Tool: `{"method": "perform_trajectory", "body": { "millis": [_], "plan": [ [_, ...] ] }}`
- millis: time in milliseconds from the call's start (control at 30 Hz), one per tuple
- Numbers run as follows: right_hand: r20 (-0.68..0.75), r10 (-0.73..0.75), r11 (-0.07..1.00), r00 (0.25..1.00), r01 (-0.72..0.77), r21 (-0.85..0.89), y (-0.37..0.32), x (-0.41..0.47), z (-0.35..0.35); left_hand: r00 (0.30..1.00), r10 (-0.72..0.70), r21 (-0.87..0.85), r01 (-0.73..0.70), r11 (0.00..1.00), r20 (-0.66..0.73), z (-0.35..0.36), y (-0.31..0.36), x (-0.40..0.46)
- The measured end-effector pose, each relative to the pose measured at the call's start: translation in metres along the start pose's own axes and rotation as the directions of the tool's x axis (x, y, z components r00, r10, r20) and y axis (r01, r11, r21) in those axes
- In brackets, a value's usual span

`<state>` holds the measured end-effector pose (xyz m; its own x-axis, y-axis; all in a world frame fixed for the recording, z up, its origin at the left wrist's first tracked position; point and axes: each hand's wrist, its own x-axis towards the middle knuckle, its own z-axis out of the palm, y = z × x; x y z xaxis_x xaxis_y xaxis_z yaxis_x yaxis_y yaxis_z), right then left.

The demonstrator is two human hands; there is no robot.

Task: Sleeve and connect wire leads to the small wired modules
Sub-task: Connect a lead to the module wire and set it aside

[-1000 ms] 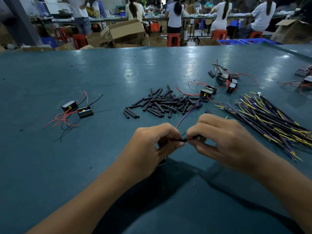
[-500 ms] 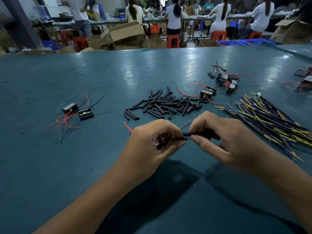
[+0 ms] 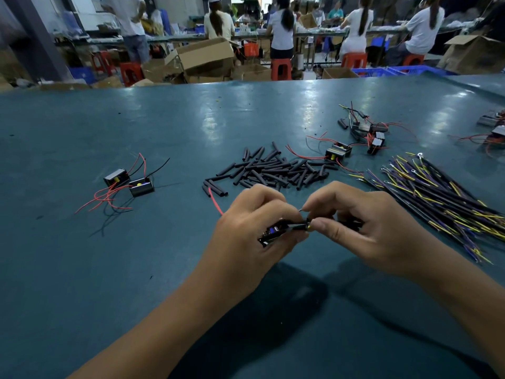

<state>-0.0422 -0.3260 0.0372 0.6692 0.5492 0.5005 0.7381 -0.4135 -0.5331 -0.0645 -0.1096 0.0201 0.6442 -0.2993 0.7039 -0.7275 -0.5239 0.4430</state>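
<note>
Just before the sleeve pile (image 3: 276,168), left hand (image 3: 254,231) grips a module (image 3: 273,231) steady; right hand (image 3: 363,228) pinches its sleeved lead (image 3: 302,226), likely joining them.

We are in a factory assembly hall: our long teal workbench (image 3: 136,255) carries piles of sleeve tubing (image 3: 276,169) and wire leads (image 3: 437,192), while workers on red stools (image 3: 281,68) sit among cardboard boxes (image 3: 205,54).

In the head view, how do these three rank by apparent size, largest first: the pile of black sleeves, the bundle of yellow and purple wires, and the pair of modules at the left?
1. Bundle of yellow and purple wires, partly cut off by the frame edge.
2. Pile of black sleeves.
3. Pair of modules, clearly smallest.
</note>
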Motion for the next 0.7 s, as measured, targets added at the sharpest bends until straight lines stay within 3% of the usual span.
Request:
{"method": "perform_trajectory", "body": {
  "millis": [167, 367, 533, 700],
  "plan": [
    [0.021, 0.072, 0.996, 0.997, -0.073, 0.044, 0.002, 0.000, -0.004, 0.983, -0.108, 0.039, 0.103, 0.994, 0.151, -0.009, -0.012, 0.002],
    [0.031, 0.023, 0.999, 0.999, -0.022, -0.030, -0.001, 0.000, -0.005, 0.970, -0.188, -0.184, 0.216, 0.959, 0.156, -0.009, -0.011, 0.002],
    [0.004, 0.009, 0.998, 1.000, -0.009, -0.070, -0.001, 0.001, -0.001, 0.975, -0.176, -0.105, 0.191, 0.976, 0.136, -0.004, -0.009, 0.002],
    [-0.319, -0.100, 0.946, 0.942, -0.009, -0.323, -0.011, 0.003, 0.008, 0.980, -0.196, -0.026, 0.197, 0.980, 0.025, -0.002, -0.009, 0.002]
  ]
}}
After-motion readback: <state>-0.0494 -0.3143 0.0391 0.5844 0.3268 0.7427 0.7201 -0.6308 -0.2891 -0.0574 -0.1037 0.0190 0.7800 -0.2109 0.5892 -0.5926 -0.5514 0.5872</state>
